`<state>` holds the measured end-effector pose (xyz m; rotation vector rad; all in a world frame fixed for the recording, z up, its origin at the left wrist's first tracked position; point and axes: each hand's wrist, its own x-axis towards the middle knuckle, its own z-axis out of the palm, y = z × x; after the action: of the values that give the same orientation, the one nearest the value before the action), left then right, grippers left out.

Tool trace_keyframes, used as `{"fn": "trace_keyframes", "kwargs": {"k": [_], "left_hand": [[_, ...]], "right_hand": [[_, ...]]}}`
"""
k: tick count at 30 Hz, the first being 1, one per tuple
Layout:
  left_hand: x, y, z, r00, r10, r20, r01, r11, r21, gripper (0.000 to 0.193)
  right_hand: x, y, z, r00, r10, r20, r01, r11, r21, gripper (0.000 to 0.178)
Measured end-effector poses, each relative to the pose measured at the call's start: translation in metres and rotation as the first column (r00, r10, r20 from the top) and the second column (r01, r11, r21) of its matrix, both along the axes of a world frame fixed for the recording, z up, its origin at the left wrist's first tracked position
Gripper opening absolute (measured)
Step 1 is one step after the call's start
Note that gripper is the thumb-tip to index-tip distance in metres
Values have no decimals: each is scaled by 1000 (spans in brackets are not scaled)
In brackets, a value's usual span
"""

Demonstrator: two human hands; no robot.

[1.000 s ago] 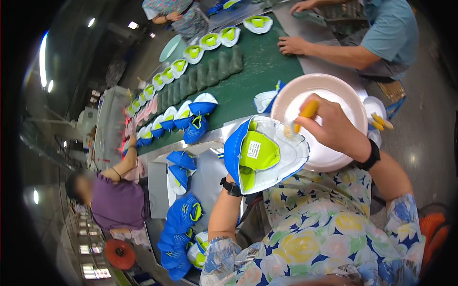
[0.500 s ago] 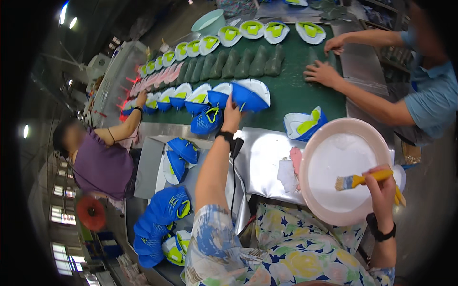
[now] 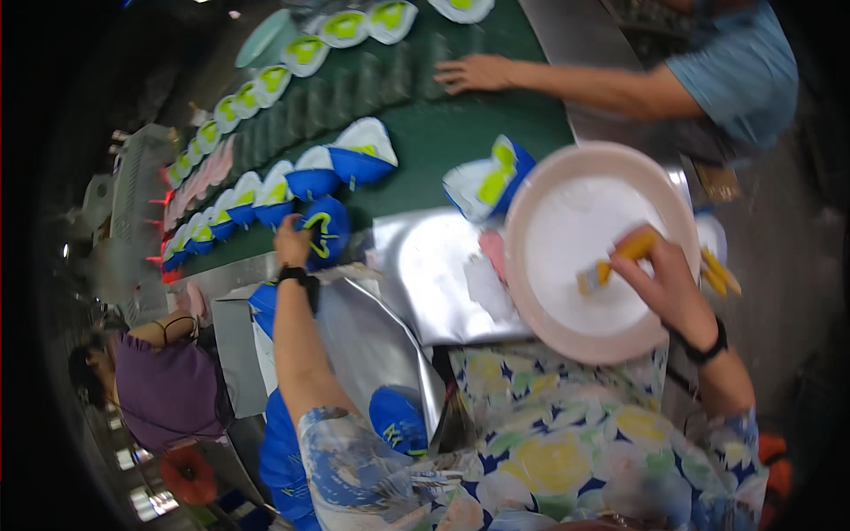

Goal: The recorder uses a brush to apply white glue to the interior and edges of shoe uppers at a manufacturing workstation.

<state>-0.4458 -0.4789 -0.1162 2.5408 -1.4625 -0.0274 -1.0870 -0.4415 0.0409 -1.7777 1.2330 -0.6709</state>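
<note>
My left hand (image 3: 290, 241) reaches out to the table's near edge, its fingers closed on the left side of a blue shoe upper (image 3: 328, 232) with lime-green trim. Just beyond it runs a row of blue uppers with white linings (image 3: 312, 173). My right hand (image 3: 662, 273) grips a paintbrush (image 3: 639, 245) by its yellow handle. The brush tip points down over white liquid (image 3: 580, 239) in a wide pink basin (image 3: 553, 329); whether the bristles touch it I cannot tell. Another blue upper (image 3: 522, 170), lined in white and lime, rests beside the basin.
A co-worker's hand (image 3: 474, 74) reaches over dark green foot-shaped forms (image 3: 398, 78) on the green table (image 3: 434, 142). A person in purple (image 3: 168, 389) is at the left. More uppers (image 3: 398, 418) lie near my left arm. Yellow-handled tools (image 3: 722, 273) are right of the basin.
My left hand has left the white-lined upper at the row's end and moved onto the nearer blue upper. My right hand has tipped the brush downward. The whole view has shifted.
</note>
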Motion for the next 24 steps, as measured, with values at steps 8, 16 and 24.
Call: {"fn": "trace_keyframes", "kwargs": {"k": [8,16,24], "left_hand": [[-83,78,116,-65,-471,-880,-146,877,-458,47],[-203,83,101,-400,-424,-813,-144,905,-401,59],[-285,33,129,-320,-492,-809,30,849,-528,55]], "right_hand": [[33,12,-22,907,407,-107,-408,913,14,19],[-38,-6,-14,982,133,-132,-157,969,-193,16],[-47,-33,35,927,168,336,34,854,-520,19]]}}
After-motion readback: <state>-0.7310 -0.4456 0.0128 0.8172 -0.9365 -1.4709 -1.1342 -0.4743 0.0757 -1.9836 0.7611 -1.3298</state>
